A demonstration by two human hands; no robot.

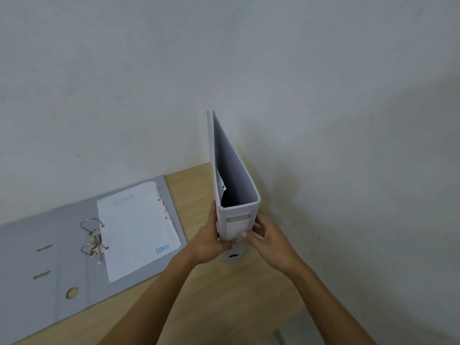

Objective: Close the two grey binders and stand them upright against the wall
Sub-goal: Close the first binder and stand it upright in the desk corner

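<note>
Our left hand (211, 241) and right hand (267, 241) clasp the spine of the closed grey binder (235, 185), upright on the worktop (224, 295) near the wall (323, 120). It seems stiff and light. The open binder (62, 257) lies flat.

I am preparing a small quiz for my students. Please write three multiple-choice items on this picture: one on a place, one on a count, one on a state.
1. Where is the open binder?
A. flat on the table, left of the hands
B. leaning on the wall
C. on the floor

2. How many hands grip the upright binder?
A. none
B. one
C. two

3. In what state is the upright binder?
A. lying open
B. closed, standing on end
C. torn in half

Answers: 1 A, it lies spread on the wooden table. 2 C, the left hand and the right hand clasp its spine. 3 B, its covers stand together, spine toward the camera.
</note>
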